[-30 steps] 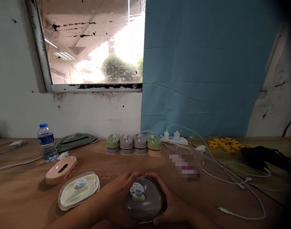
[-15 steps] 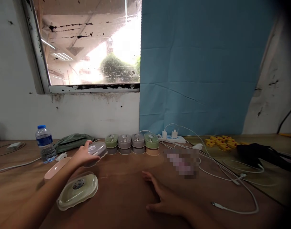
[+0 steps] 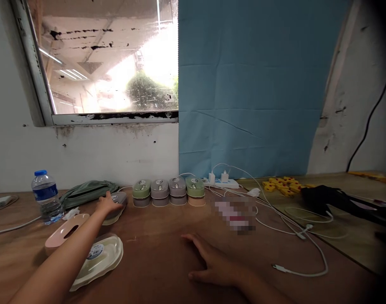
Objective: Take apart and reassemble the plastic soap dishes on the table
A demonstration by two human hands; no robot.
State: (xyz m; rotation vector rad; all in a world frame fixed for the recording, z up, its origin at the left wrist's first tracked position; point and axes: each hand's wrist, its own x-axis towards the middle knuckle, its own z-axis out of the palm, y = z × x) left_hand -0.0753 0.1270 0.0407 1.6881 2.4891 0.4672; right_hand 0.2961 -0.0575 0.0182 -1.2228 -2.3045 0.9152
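Observation:
At the left of the row of boxes, my left hand (image 3: 109, 204) curls over a grey lidded box (image 3: 120, 200) with clear packaging at its lower edge. The box is low at the table surface, and my fingers partly hide it. Below my left forearm lies a cream oval tray-like piece (image 3: 109, 255) in clear wrapping with a round label, partly covered by the arm. Over the middle of the table, my right hand (image 3: 210, 264) is held open with thumb and fingers apart, nothing in it.
Several green and grey two-tier boxes (image 3: 160, 193) stand in a row by the wall. A pink oval case (image 3: 61, 233), a water bottle (image 3: 46, 196) and a green pouch (image 3: 88, 192) are left. White cables (image 3: 284, 217), a power strip (image 3: 224, 183) and yellow pieces (image 3: 283, 185) are right.
My left hand has lowered the grey box, which was tilted, to a flatter position at the table. My right hand stays open. The view has turned slightly right.

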